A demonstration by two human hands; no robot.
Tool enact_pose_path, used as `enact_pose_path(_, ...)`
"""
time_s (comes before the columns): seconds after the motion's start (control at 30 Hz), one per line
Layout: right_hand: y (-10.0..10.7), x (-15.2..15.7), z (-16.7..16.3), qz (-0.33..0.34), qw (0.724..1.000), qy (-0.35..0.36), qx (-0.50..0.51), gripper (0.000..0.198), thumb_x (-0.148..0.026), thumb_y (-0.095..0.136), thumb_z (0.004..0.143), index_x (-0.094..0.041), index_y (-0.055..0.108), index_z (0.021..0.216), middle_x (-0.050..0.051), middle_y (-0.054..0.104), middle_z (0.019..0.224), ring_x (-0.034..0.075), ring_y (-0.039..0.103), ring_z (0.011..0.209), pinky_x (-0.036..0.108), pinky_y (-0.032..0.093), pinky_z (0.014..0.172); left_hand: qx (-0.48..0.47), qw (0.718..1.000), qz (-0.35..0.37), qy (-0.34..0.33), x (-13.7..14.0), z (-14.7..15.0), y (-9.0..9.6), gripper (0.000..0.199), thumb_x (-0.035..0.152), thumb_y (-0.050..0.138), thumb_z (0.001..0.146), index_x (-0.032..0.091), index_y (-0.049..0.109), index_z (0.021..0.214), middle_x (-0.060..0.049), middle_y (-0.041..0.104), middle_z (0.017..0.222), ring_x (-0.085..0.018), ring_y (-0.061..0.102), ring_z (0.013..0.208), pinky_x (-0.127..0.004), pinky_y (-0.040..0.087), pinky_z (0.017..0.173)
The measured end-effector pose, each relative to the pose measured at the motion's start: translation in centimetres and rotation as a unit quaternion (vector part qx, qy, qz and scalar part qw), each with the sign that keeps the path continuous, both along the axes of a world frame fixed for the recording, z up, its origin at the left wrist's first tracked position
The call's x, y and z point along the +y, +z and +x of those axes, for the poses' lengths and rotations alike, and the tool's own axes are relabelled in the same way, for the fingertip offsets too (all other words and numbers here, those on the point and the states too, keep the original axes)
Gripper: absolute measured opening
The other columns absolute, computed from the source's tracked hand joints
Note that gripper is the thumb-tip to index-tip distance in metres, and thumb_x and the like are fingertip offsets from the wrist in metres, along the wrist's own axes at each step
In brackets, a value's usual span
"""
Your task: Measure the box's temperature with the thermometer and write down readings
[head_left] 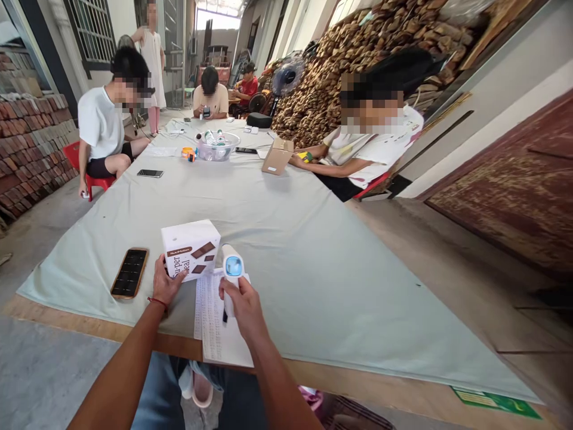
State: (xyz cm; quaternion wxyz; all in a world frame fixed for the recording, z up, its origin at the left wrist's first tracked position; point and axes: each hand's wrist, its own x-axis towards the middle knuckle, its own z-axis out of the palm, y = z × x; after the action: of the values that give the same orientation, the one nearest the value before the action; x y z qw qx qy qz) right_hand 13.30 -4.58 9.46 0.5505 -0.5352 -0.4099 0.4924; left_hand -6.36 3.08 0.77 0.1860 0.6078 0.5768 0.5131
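My left hand [167, 280] grips the lower left side of a white box [183, 239] with brown bar pictures and lettering on its front. The box is tilted a little above the cloth. In my right hand [242, 301] is a white infrared thermometer [227, 254] with a lit blue screen facing me; my fingers wrap its handle. Its head is close beside the box's right side. Beneath both hands lie printed paper sheets [215, 334] at the table's near edge. A dark pen-like piece [225, 316] shows by the thermometer's handle, partly hidden.
A phone in an orange case [129, 273] lies left of my left hand on the cloth-covered table [340, 298]. Farther off are another phone [150, 173], a clear basin [215, 152] of bottles, an orange item [188, 154] and a cardboard box [277, 156]. Several people sit around the table.
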Motion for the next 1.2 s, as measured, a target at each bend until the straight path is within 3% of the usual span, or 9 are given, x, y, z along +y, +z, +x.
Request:
enact_pose_path(0.13,-0.6,-1.7,3.0,-0.018,0.999,-0.032,-0.021,0.038,-0.057,0.064,0.07,-0.02,0.055,0.068,-0.004,0.053,0.058,0.011,0.044,0.052,0.024,0.034,0.049,0.018,1.0,0.024,0.005,0.5,0.1,0.4,0.052,0.04,0.07,0.074,0.02,0.051,0.118,-0.01,0.057,0.109,-0.027,0.054,0.111,-0.046,0.045,0.096)
enact_pose_path(0.27,-1.4,-2.8,5.4,-0.034,0.997,-0.053,-0.053,0.039,-0.057,0.066,0.067,-0.019,0.056,0.069,-0.003,0.052,0.056,0.012,0.043,0.05,0.024,0.034,0.049,-0.001,0.998,0.021,0.063,0.6,0.1,0.3,0.061,0.041,0.079,0.063,0.019,0.049,0.111,-0.008,0.051,0.107,-0.023,0.056,0.098,-0.039,0.05,0.083)
enact_pose_path(0.4,-2.1,-3.2,6.6,-0.043,0.993,-0.071,-0.089,0.039,-0.054,0.066,0.066,-0.017,0.062,0.078,-0.001,0.056,0.059,0.014,0.048,0.054,0.025,0.036,0.051,0.019,0.989,0.067,0.133,-1.1,0.8,0.4,0.044,0.043,0.079,0.063,0.02,0.046,0.081,-0.001,0.047,0.085,-0.016,0.052,0.074,-0.032,0.049,0.069)
enact_pose_path(0.53,-3.0,-3.3,7.1,-0.049,0.99,-0.078,-0.103,0.046,-0.052,0.066,0.064,-0.015,0.067,0.091,0.002,0.063,0.066,0.017,0.054,0.058,0.027,0.04,0.053,0.117,0.986,0.088,-0.075,-3.3,3.0,1.5,0.026,0.038,0.06,0.084,0.021,0.047,0.068,-0.001,0.053,0.074,-0.017,0.056,0.074,-0.034,0.05,0.074)
enact_pose_path(0.7,-4.8,-2.9,7.4,-0.04,0.987,-0.099,-0.116,0.057,-0.05,0.067,0.066,-0.013,0.066,0.109,0.01,0.072,0.092,0.023,0.062,0.074,0.033,0.048,0.063,0.213,0.942,0.069,-0.251,-2.8,5.3,1.9,0.014,0.033,0.061,0.082,0.023,0.062,0.092,-0.008,0.063,0.103,-0.024,0.059,0.102,-0.042,0.047,0.091)
enact_pose_path(0.83,-6.0,-2.2,8.0,-0.036,0.981,-0.078,-0.176,0.055,-0.049,0.064,0.07,-0.015,0.065,0.114,0.011,0.068,0.11,0.028,0.062,0.095,0.038,0.049,0.08,0.259,0.923,0.066,-0.277,-1.9,5.6,0.7,0.03,0.03,0.066,0.077,0.022,0.062,0.105,-0.011,0.059,0.122,-0.029,0.052,0.118,-0.05,0.04,0.102)
enact_pose_path(0.9,-6.2,-1.7,8.3,-0.056,0.957,-0.069,-0.276,0.051,-0.046,0.06,0.073,-0.017,0.064,0.115,0.011,0.066,0.113,0.028,0.06,0.1,0.038,0.047,0.083,0.276,0.923,0.064,-0.26,-1.9,5.6,0.2,0.036,0.029,0.068,0.074,0.021,0.062,0.109,-0.012,0.057,0.124,-0.032,0.048,0.122,-0.052,0.037,0.105)
enact_pose_path(1.03,-6.6,-0.5,8.7,-0.114,0.861,-0.074,-0.49,0.046,-0.039,0.055,0.081,-0.018,0.059,0.122,0.012,0.061,0.113,0.027,0.059,0.102,0.035,0.045,0.08,0.274,0.928,0.058,-0.246,-2.1,5.8,0.0,0.045,0.03,0.071,0.07,0.019,0.06,0.112,-0.013,0.059,0.119,-0.031,0.05,0.117,-0.051,0.038,0.104)
enact_pose_path(1.2,-7.2,0.9,9.4,-0.115,0.79,-0.069,-0.598,0.044,-0.039,0.054,0.086,-0.015,0.057,0.123,0.015,0.06,0.107,0.027,0.059,0.096,0.035,0.043,0.078,0.252,0.937,0.06,-0.235,-2.2,5.8,0.4,0.044,0.031,0.071,0.069,0.019,0.06,0.11,-0.013,0.059,0.115,-0.031,0.052,0.114,-0.051,0.04,0.103)
